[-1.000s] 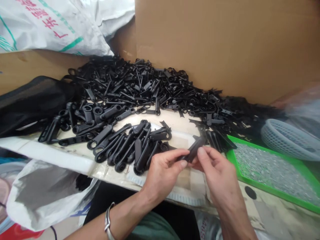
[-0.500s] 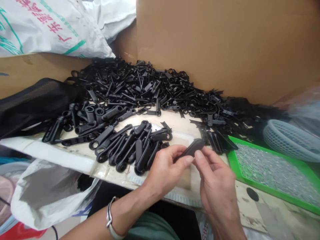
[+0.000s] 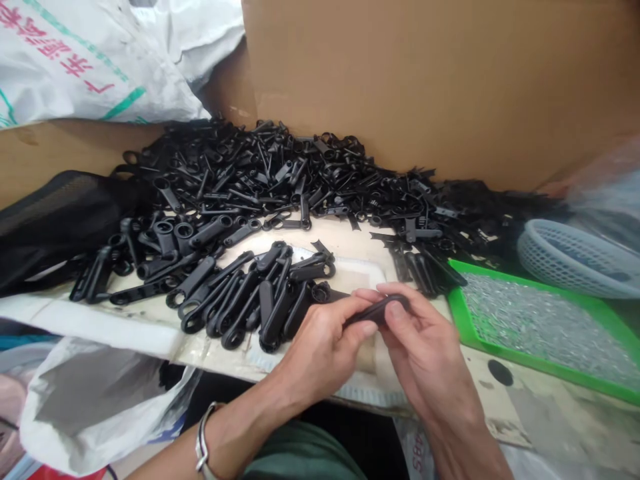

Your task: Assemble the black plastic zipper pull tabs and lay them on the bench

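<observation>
Between my two hands is a long black plastic part (image 3: 373,312) with a rounded end, held above the front of the table. My left hand (image 3: 327,337) pinches its left end between thumb and fingers. My right hand (image 3: 425,333) grips the rounded right end, thumb pressed on its face. Just left of my hands lies a cluster of similar black plastic arms (image 3: 250,293) with ring-shaped ends. Fingers cover much of the held part.
A large heap of black parts (image 3: 280,167) backs against a cardboard wall (image 3: 440,80). A green tray (image 3: 457,310) of small shiny metal pieces sits at right, beside a grey-blue plastic basket (image 3: 565,260). An open white sack (image 3: 65,427) hangs at lower left.
The black part has turned to lie flatter, and my right fingers have shifted around its rounded end. The whole view has swung slightly to the right.
</observation>
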{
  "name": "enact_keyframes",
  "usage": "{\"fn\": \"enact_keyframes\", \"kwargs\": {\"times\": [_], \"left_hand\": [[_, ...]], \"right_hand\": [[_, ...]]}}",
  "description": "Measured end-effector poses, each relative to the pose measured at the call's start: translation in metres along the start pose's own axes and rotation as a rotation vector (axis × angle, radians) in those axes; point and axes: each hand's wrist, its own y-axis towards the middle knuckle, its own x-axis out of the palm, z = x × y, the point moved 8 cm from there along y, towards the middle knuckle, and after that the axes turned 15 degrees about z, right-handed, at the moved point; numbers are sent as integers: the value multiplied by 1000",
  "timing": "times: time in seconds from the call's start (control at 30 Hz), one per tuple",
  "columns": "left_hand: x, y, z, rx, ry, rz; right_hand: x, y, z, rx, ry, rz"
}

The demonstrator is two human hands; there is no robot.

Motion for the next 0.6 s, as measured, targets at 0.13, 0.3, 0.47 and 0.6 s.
{"fn": "enact_keyframes", "kwargs": {"times": [0.13,0.3,0.47,0.6], "left_hand": [[1,-2,-4,-30,27,35],[3,-1,-12,-55,-23,20],[4,5,-6,-31,-98,-66],[2,3,1,8,68,-100]], "right_hand": [[-5,-2,4,-34,9,53],[-7,-1,12,-21,-10,58],[-8,0,10,-15,-42,4],[-12,1,7,-21,-139,-95]]}}
